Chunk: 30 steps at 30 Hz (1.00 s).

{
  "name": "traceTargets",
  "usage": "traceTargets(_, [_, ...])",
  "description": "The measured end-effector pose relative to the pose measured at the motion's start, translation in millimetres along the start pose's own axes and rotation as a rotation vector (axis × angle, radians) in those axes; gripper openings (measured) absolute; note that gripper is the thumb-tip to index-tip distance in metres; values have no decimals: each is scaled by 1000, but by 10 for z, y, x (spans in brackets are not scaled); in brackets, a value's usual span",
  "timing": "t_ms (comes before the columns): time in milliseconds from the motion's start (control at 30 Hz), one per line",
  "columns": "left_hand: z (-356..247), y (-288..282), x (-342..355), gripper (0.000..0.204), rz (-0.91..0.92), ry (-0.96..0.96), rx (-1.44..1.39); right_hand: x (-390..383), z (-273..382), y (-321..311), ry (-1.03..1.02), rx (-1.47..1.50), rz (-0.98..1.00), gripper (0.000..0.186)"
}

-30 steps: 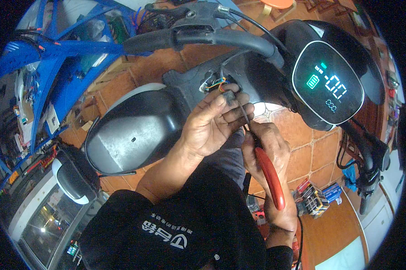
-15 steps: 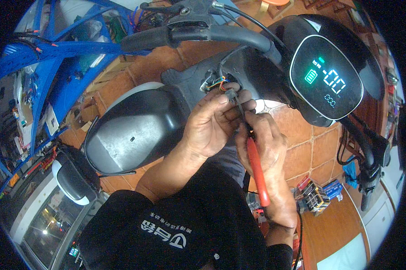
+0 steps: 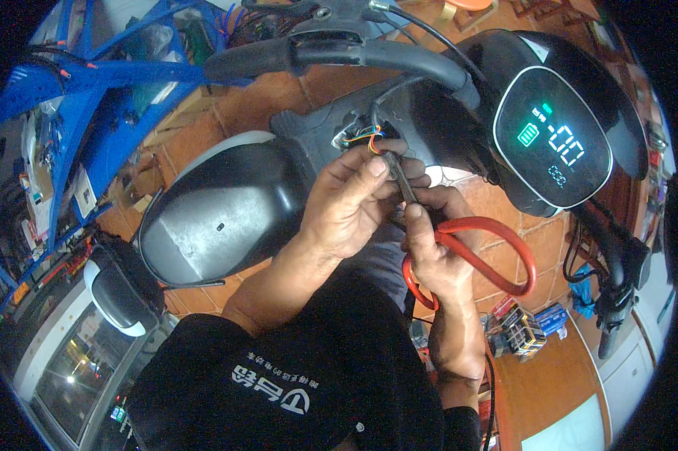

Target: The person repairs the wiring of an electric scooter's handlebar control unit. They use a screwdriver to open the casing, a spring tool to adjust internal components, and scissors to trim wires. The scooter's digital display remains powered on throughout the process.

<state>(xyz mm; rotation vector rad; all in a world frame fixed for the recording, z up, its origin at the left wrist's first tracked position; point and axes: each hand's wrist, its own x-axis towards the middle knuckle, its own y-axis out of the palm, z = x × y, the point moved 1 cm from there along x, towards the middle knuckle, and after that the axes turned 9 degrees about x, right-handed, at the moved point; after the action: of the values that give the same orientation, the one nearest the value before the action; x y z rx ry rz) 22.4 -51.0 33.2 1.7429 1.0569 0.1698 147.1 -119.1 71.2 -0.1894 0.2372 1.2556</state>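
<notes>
Just below an opening in the scooter's dark body, my left hand (image 3: 346,199) is closed on a small dark wire connector (image 3: 391,162), pinched between thumb and fingers. Thin coloured wires (image 3: 374,140), orange and yellow among them, run from it up into the opening. My right hand (image 3: 446,259) grips a pair of scissors with large red loop handles (image 3: 532,272), which stick out on both sides of the palm. Their narrow dark blades (image 3: 407,188) point up and left, the tips at the connector by my left fingers. Fingers partly hide the connector.
Above my hands runs the handlebar (image 3: 376,56), with a lit dashboard display (image 3: 553,139) to its right. A black seat (image 3: 234,207) lies left. Blue shelving (image 3: 106,90) stands far left. Small boxes (image 3: 525,331) sit on a wooden surface (image 3: 542,383) at lower right.
The scissors have turned in my right hand, so their red loops now spread apart to both sides. My left hand keeps its pinch on the connector. The whole view has shifted slightly.
</notes>
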Motion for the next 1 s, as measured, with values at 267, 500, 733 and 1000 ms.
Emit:
traceTargets(267, [-95,19,-46,32,6,-15,-5,50,-60,-64,-247,-88,96,13])
traceTargets(500, [-102,32,-46,31,-7,-94,-81,8,-157,-84,-155,79,92,11])
traceTargets(733, [-54,-30,-82,34,72,-137,-157,46,-70,-149,-407,-195,113,13])
traceTargets(1000, [-109,31,-66,26,53,-212,-220,108,-71,-218,-562,-328,173,17])
